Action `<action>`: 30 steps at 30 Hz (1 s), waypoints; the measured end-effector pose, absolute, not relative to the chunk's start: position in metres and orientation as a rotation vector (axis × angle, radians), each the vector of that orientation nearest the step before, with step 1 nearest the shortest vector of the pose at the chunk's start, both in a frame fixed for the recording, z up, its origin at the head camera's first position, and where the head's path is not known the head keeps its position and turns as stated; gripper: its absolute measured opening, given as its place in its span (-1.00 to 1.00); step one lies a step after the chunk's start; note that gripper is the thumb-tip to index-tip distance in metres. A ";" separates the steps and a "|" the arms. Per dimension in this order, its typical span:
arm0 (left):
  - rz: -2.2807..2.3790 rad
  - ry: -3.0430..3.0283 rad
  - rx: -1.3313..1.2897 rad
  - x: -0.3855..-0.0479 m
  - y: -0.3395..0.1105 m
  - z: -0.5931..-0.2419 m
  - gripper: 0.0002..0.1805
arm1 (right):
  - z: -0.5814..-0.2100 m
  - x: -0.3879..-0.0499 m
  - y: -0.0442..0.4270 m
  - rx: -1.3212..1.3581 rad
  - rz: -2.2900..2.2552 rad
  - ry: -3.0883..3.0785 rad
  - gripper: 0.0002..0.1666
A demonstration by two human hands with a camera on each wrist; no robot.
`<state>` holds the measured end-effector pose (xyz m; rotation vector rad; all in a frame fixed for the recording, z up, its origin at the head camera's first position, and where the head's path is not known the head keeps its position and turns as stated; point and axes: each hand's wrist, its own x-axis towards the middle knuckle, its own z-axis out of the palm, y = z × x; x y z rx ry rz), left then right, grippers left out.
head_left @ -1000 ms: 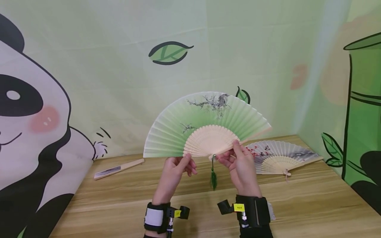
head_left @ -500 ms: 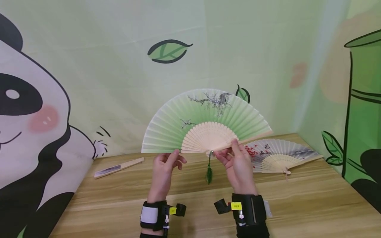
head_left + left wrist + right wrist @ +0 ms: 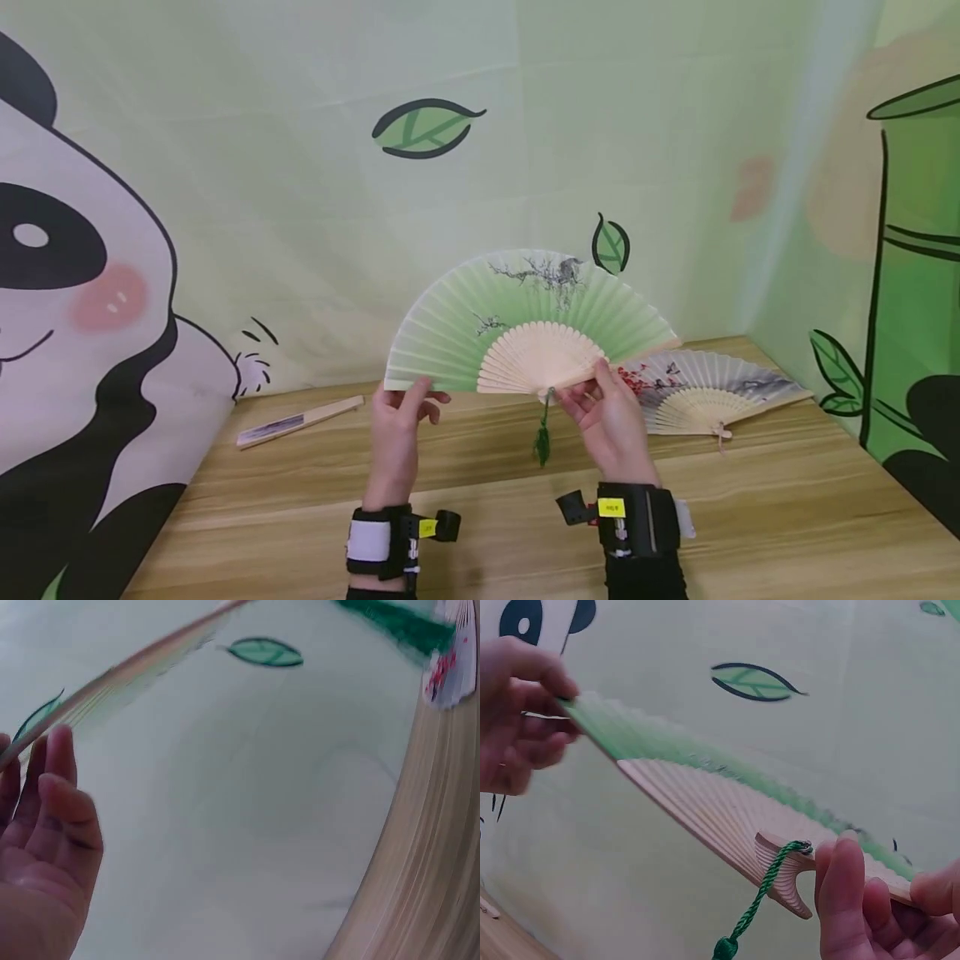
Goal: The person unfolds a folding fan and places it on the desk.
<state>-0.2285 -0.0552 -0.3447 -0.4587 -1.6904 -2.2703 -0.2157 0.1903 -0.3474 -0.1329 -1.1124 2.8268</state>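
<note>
An open green-and-white folding fan (image 3: 457, 342) with pale ribs and a dark branch print is held up above the table, its arc upward. My left hand (image 3: 396, 433) pinches its lower left edge near the outer corner; in the right wrist view that hand (image 3: 525, 720) shows at the fan's far end. With thumb and fingers, my right hand (image 3: 611, 417) grips the right outer stick near the pivot. A green tassel (image 3: 542, 442) hangs from the pivot, its cord (image 3: 761, 896) large in the right wrist view. Some left fingers are cut off in the left wrist view.
Behind the right hand, a second spread fan (image 3: 708, 392) with red blossoms and grey print lies on the wooden table (image 3: 300, 517). A folded fan (image 3: 300, 421) lies at the back left. A printed cloth backdrop (image 3: 300, 208) stands behind the table.
My left hand has slid left along the fan's lower edge, from near the ribs toward the outer corner. The fan rose slightly, then dropped and shifted right. The right hand keeps its grip.
</note>
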 end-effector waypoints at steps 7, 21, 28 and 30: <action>-2.251 -2.172 -0.498 -0.228 -0.098 -0.352 -0.59 | -0.371 -0.226 0.205 -0.226 2.894 -1.153 -0.72; -2.280 -2.861 -0.509 -0.227 -0.146 -0.407 -0.56 | -0.425 -0.252 0.196 -0.349 2.854 -1.493 -0.70; -2.176 -3.069 -0.490 -0.228 -0.132 -0.425 -0.70 | -0.439 -0.268 0.205 -0.445 2.814 -1.537 -0.71; -2.181 -3.078 -0.467 -0.227 -0.129 -0.426 -0.71 | -0.441 -0.273 0.206 -0.436 2.815 -1.579 -0.71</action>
